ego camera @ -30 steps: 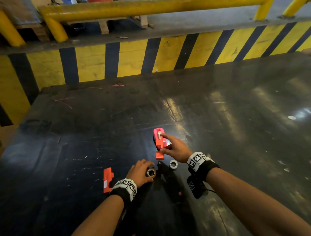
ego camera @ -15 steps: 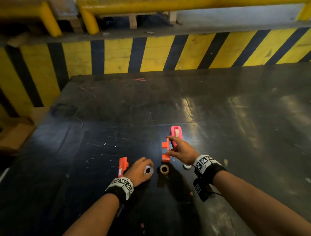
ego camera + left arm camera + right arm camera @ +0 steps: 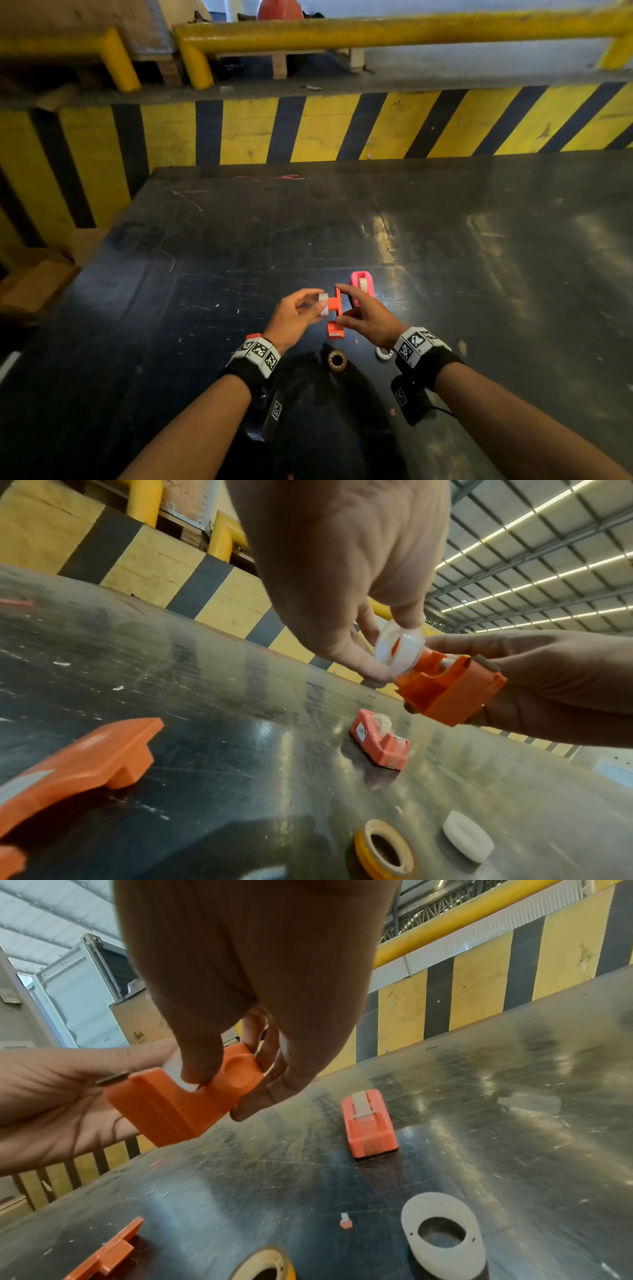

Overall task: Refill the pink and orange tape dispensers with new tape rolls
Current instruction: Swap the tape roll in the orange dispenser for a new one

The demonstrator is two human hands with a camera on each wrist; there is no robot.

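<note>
My right hand [image 3: 359,317] grips the orange tape dispenser [image 3: 335,317] [image 3: 448,691] [image 3: 185,1104] above the black table. My left hand [image 3: 298,315] pinches a clear white tape roll [image 3: 323,303] [image 3: 399,650] and holds it against the dispenser's open side. The pink dispenser [image 3: 361,287] [image 3: 378,744] [image 3: 368,1123] stands on the table just beyond my hands, with a roll inside it. An orange cover piece [image 3: 75,767] [image 3: 106,1253] lies on the table near my left wrist.
A yellowish tape roll [image 3: 337,360] [image 3: 383,850] and a white ring [image 3: 383,353] [image 3: 443,1234] lie on the black table [image 3: 445,274] below my hands. A small pink chip [image 3: 345,1220] lies between them. A yellow-and-black striped wall [image 3: 308,130] borders the far edge.
My left hand lifted the clear roll off the table and brought it to the orange dispenser. My right hand raised that dispenser off the table. The head view shifted.
</note>
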